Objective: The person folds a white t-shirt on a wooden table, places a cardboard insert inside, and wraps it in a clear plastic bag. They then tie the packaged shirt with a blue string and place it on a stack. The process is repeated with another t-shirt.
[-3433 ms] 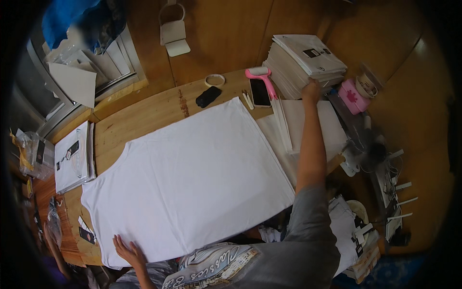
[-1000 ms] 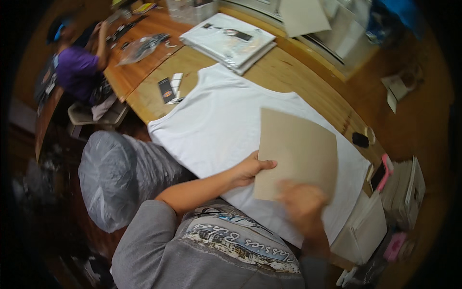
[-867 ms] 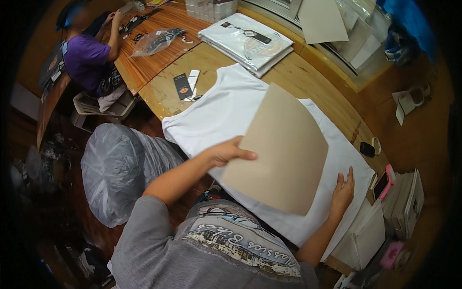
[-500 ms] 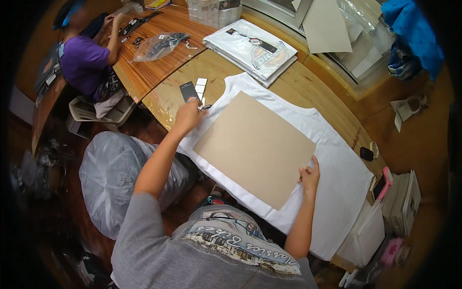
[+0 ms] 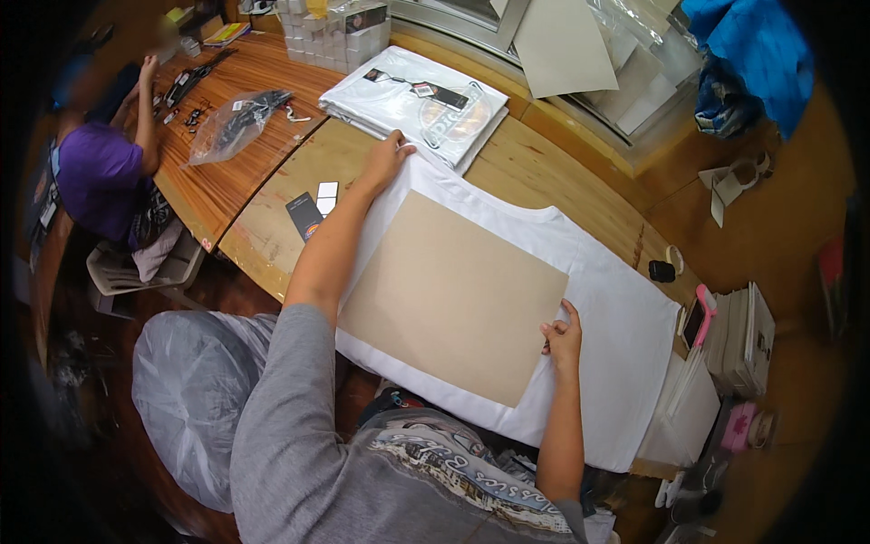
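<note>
Clock centre: the beige board (image 5: 453,299), a flat square sheet; it is lying tilted a little on the white sleeveless garment (image 5: 616,349), leaving cloth showing on every side.
Garment: it is spreading across the wooden table (image 5: 544,154), its armhole end lying toward eleven o'clock and its straight hem toward four.
Left hand: the left hand (image 5: 388,163) is resting at eleven o'clock on the garment's upper edge, thumb and forefinger meeting the cloth; whether they are pinching it I cannot tell.
Right hand: the right hand (image 5: 562,340) is touching the board's edge toward four o'clock; the forefinger is pointing up, the thumb and other fingers are bending in; whether they are clamping the board I cannot tell.
Wrapped stack: the plastic-wrapped white stack (image 5: 399,104) is lying at twelve, just beside the left hand.
Tags: the black tag (image 5: 303,216) is lying at ten, near the left forearm.
Three o'clock: the pink roller (image 5: 702,315) is lying beside the paper stack (image 5: 739,340).
Eight o'clock: the grey plastic bag (image 5: 195,408) is bulging beside the person.
Ten o'clock: a co-worker in a purple top (image 5: 101,181) is sitting, hands raised.
</note>
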`<state>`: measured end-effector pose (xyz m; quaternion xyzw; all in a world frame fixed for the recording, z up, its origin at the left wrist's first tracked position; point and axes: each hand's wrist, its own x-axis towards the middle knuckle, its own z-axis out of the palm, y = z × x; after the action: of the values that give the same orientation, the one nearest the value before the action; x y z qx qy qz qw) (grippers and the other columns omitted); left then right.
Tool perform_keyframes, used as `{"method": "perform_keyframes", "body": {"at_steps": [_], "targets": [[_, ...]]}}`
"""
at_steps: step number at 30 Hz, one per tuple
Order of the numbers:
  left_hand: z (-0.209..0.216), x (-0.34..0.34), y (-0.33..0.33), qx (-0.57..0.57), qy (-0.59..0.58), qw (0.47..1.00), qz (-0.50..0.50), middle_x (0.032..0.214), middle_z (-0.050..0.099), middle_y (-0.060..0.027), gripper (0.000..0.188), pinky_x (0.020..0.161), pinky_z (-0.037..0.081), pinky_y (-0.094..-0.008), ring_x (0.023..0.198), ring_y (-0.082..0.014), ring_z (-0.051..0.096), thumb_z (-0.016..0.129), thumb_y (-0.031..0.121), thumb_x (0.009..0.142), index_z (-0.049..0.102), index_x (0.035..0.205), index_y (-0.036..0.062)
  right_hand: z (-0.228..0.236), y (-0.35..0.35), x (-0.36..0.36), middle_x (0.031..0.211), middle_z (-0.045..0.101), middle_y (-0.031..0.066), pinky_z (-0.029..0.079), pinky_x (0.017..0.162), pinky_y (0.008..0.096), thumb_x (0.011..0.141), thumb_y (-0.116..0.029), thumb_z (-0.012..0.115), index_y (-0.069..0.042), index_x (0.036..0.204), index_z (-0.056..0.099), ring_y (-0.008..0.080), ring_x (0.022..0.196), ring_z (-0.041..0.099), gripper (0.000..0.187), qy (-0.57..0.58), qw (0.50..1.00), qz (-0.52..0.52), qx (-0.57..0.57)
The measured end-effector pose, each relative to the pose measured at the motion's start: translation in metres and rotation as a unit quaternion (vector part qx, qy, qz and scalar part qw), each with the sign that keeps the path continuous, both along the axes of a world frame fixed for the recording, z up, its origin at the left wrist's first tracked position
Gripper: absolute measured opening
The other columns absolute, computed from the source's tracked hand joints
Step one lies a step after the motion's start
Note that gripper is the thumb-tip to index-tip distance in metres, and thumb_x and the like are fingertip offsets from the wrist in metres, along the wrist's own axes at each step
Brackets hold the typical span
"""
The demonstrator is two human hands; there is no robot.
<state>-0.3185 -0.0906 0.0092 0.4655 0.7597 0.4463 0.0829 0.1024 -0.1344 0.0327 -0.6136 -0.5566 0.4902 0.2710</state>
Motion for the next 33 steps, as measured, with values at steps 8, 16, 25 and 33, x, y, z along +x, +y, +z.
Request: {"method": "perform_keyframes", "body": {"at_steps": [8, 16, 25, 33], "targets": [[-0.006, -0.018, -0.018, 0.018, 0.289, 0.956, 0.05, 0.077, 0.055, -0.016, 0.035, 0.061, 0.04, -0.039, 0.072, -0.0308, 0.052, 0.055, 0.034, 0.074, 0.047, 0.088, 0.0025, -0.011, 0.006, 0.004, 0.061, 0.053, 0.0037, 0.036, 0.035, 0.0192, 0.071, 0.004, 0.054, -0.001, 0.114, 0.038, 0.0075, 0.046, 0.046, 0.046, 0.001, 1.0, 0.017, -0.01], [0.07, 0.066, -0.156, 0.063, 0.211, 0.975, 0.015, 0.069, 0.048, -0.0083, 0.025, 0.059, 0.035, -0.0351, 0.065, -0.0262, 0.046, 0.058, 0.016, 0.072, 0.048, 0.091, 0.0044, -0.002, -0.003, -0.018, 0.062, 0.054, 0.0076, 0.032, 0.035, 0.0191, 0.073, 0.006, 0.051, 0.004, 0.104, 0.039, 0.0089, 0.043, 0.045, 0.034, 0.128, 0.99, 0.008, -0.065], [0.023, 0.185, -0.213, -0.094, 0.222, 0.965, -0.101, 0.112, 0.041, -0.0103, 0.041, 0.088, 0.026, -0.0444, 0.111, -0.0268, 0.033, 0.057, 0.03, 0.071, 0.046, 0.105, 0.0101, -0.005, -0.009, -0.035, 0.061, 0.053, 0.0069, 0.034, 0.035, 0.0208, 0.073, 0.005, 0.053, 0.003, 0.107, 0.036, 0.0089, 0.043, 0.044, 0.038, 0.075, 0.996, 0.045, -0.026], [0.014, 0.214, -0.171, -0.118, 0.231, 0.963, -0.072, 0.121, 0.035, -0.0125, 0.046, 0.089, 0.022, -0.053, 0.116, -0.0325, 0.025, 0.049, 0.04, 0.076, 0.043, 0.116, 0.018, -0.009, -0.008, -0.031, 0.063, 0.055, 0.0085, 0.037, 0.034, 0.0201, 0.073, 0.004, 0.053, 0.004, 0.105, 0.036, 0.0093, 0.04, 0.043, 0.037, 0.079, 0.995, 0.063, -0.01]]}}
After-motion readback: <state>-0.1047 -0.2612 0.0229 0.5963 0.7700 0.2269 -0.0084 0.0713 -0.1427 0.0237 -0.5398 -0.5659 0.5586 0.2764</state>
